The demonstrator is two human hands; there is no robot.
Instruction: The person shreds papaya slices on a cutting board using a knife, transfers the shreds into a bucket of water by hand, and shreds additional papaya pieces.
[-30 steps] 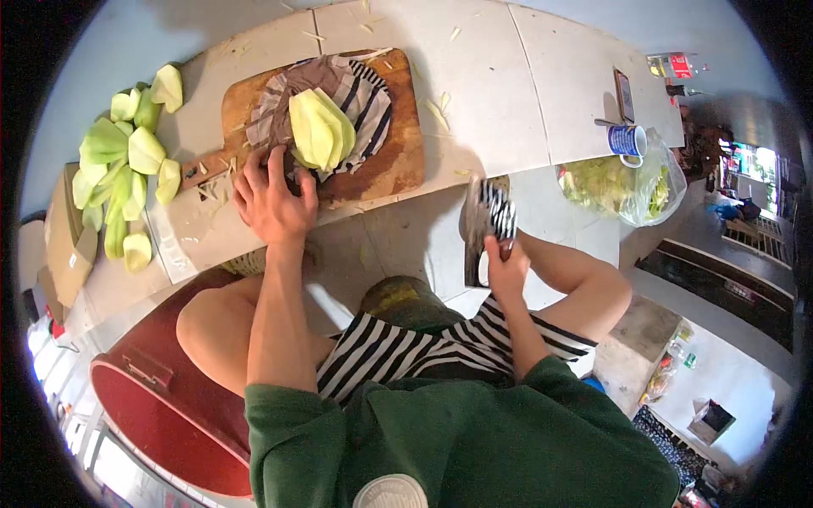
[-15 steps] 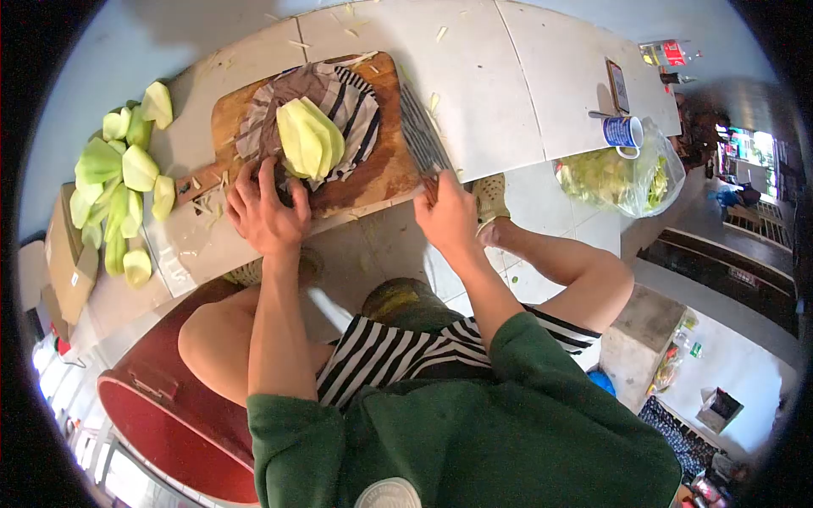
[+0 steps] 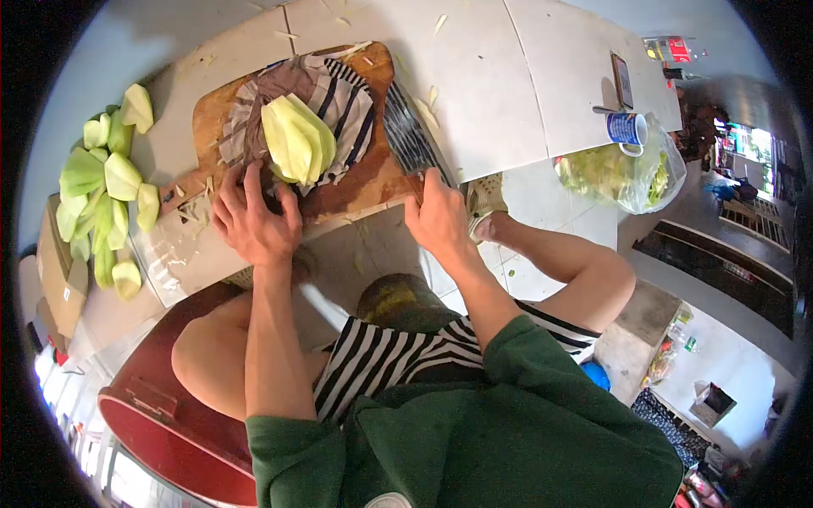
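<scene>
My right hand (image 3: 438, 212) is closed around the handle of a broad-bladed knife (image 3: 411, 127), whose dark, streaked blade lies along the board's right side. A peeled pale-green fruit (image 3: 296, 140) with flat cut faces rests on a bunched striped cloth (image 3: 351, 110). That cloth lies on a wooden cutting board (image 3: 381, 173). My left hand (image 3: 258, 222) is at the near left edge of the board, fingers apart and bent, fingertips at the cloth's edge just below the fruit. Thin pale shreds are scattered around the board.
Several cut green fruit pieces (image 3: 123, 178) are heaped left of the board, beside a cardboard box (image 3: 66, 279). To the right are a blue mug (image 3: 625, 129), a phone (image 3: 622, 80) and a plastic bag of pale-green shreds (image 3: 593, 178). A red bin (image 3: 169, 432) stands near my left leg.
The board, fruit and heap appear shifted slightly left and up in view. The knife's blade face shows broader than before. Both hands keep nearly the same places.
</scene>
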